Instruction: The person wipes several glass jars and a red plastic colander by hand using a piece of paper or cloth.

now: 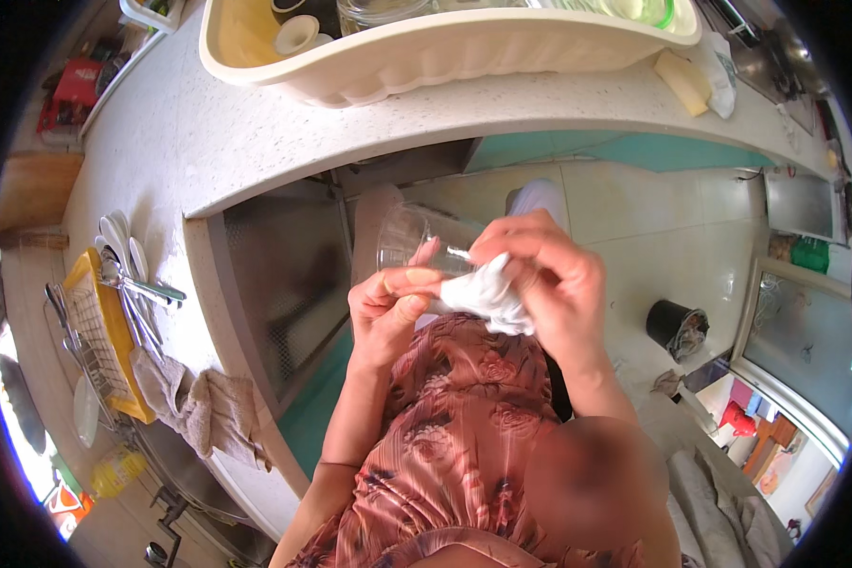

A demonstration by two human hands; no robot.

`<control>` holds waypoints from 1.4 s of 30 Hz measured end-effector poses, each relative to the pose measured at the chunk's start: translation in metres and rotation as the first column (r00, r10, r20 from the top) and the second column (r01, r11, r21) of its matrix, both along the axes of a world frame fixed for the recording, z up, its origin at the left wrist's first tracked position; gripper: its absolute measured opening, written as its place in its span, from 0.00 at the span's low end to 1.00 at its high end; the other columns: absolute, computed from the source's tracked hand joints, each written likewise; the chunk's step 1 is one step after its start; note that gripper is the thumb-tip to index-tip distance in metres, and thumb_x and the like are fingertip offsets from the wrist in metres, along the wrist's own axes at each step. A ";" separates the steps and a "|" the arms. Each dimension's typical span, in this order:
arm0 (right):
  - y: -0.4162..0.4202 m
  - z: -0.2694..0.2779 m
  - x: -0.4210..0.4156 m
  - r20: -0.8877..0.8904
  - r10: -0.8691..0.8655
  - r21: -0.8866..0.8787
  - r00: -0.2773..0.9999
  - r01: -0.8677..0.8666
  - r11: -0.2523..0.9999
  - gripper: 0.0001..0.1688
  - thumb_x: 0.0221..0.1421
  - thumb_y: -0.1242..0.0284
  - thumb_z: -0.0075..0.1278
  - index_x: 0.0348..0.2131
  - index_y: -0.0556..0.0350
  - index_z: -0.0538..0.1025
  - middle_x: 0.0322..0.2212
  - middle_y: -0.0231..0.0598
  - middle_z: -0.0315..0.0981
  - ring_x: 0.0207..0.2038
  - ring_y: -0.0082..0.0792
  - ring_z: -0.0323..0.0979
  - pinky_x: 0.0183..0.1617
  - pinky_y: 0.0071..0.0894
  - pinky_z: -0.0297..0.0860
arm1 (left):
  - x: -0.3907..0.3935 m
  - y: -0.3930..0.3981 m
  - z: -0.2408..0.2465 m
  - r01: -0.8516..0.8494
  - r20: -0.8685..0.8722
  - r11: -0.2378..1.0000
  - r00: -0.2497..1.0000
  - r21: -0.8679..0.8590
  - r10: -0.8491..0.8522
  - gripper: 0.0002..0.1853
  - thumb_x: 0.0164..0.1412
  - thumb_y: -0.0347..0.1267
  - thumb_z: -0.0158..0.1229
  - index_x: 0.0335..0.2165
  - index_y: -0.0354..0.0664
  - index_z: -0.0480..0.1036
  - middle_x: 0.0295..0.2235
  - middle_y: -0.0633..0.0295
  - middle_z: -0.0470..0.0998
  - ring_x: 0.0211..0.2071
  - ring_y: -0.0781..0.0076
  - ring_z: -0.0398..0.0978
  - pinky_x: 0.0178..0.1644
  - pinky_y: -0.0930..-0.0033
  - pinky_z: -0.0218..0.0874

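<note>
A transparent cup (401,238) lies tilted between my hands, its wide end towards the left. My left hand (383,312) grips it from the near side, and a finger shows through its wall. A crumpled white cloth (493,295) is bunched in my right hand (564,284) and pressed at the cup's narrower right end. Part of that end is hidden behind the fingers and the cloth. Both hands are in front of my patterned clothing, short of the counter edge.
On the speckled counter (255,142) stands a cream plastic tub (426,74) holding glassware. To the left are spoons (124,248), a yellow-rimmed dish rack (99,334) and a brown towel (220,405). A black bin (667,323) is on the tiled floor at right.
</note>
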State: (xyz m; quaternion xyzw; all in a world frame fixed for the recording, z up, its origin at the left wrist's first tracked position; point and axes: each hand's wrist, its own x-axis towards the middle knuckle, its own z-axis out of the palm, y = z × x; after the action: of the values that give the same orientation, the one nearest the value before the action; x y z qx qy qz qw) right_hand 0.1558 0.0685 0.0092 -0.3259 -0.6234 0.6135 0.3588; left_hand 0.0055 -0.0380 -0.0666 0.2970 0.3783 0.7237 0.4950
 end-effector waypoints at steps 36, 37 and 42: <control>0.019 -0.015 0.011 0.221 -0.243 0.456 0.945 0.120 0.882 0.13 0.51 0.83 0.53 0.39 0.59 0.79 0.36 0.41 0.72 0.37 0.31 0.72 0.38 0.25 0.70 | 0.018 0.005 -0.006 0.063 0.554 0.998 0.831 -0.008 -0.049 0.19 0.59 0.30 0.57 0.49 0.38 0.69 0.39 0.54 0.79 0.42 0.66 0.76 0.54 0.64 0.60; 0.025 -0.015 0.012 0.202 -0.273 0.473 0.941 0.150 0.868 0.13 0.51 0.83 0.52 0.39 0.61 0.79 0.37 0.41 0.72 0.36 0.30 0.72 0.38 0.25 0.70 | 0.019 0.006 -0.004 0.057 0.551 0.997 0.834 -0.058 -0.016 0.19 0.59 0.29 0.56 0.49 0.37 0.68 0.40 0.53 0.78 0.43 0.65 0.76 0.55 0.63 0.60; 0.022 -0.008 -0.015 0.192 -0.175 0.630 0.966 0.016 0.777 0.17 0.44 0.84 0.53 0.37 0.58 0.79 0.36 0.37 0.73 0.38 0.36 0.70 0.39 0.29 0.70 | 0.027 0.015 0.021 0.057 0.522 0.969 0.849 -0.239 0.079 0.20 0.64 0.35 0.49 0.51 0.35 0.66 0.44 0.50 0.76 0.49 0.58 0.71 0.60 0.59 0.53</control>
State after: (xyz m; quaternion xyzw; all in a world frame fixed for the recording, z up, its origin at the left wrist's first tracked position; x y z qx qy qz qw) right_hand 0.1410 0.0910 0.0011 -0.2922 -0.8120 0.3098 0.3991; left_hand 0.0321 -0.0229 -0.0453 0.0213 0.3160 0.7277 0.6084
